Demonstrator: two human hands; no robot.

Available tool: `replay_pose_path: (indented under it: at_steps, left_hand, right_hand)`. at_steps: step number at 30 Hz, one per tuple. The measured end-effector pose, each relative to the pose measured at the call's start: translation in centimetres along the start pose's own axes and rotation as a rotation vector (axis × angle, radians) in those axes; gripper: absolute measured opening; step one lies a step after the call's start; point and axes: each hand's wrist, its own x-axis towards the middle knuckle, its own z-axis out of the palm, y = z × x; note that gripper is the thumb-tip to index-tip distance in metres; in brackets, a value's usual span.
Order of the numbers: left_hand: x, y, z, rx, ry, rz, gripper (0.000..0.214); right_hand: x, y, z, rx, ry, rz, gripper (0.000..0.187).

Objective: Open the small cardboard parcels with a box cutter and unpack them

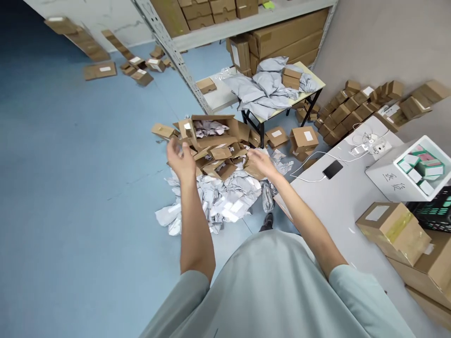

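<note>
Both my arms reach forward over a heap on the blue floor. My left hand (pixel 181 159) is raised, fingers loosely curled and apart, with nothing in it. My right hand (pixel 260 162) is lower, fingers spread, hovering over the pile and holding nothing. Under them lies a heap of opened, flattened cardboard boxes (pixel 214 145) on top of crumpled grey plastic mailer bags (pixel 225 199). One small box (pixel 163 131) lies at the left edge of the heap, just beyond my left hand.
A grey table (pixel 338 202) at my right carries a black phone (pixel 332 169) on a white cable, a white bin (pixel 416 171) and taped cartons (pixel 394 230). A small table (pixel 282 91) with grey bags stands ahead. Metal shelving (pixel 176 51) and stacked boxes (pixel 355 110) line the wall.
</note>
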Motion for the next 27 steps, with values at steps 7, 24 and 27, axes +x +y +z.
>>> replay_pose_path:
  at_steps: [7, 24, 27]
  left_hand:
    - [-13.6, -8.8, 5.6, 0.168, -0.155, -0.29, 0.019]
    - [-31.6, -12.8, 33.7, 0.311, -1.45, -0.108, 0.054]
    - [-33.2, -11.0, 38.4, 0.313, -1.492, -0.001, 0.057]
  right_hand:
    - [-14.9, 10.3, -6.1, 0.0, 0.041, 0.379, 0.06]
    - [-47.7, 14.1, -19.3, 0.379, 1.232, 0.292, 0.039]
    - [-52.7, 14.9, -19.5, 0.389, 1.378, 0.25, 0.045]
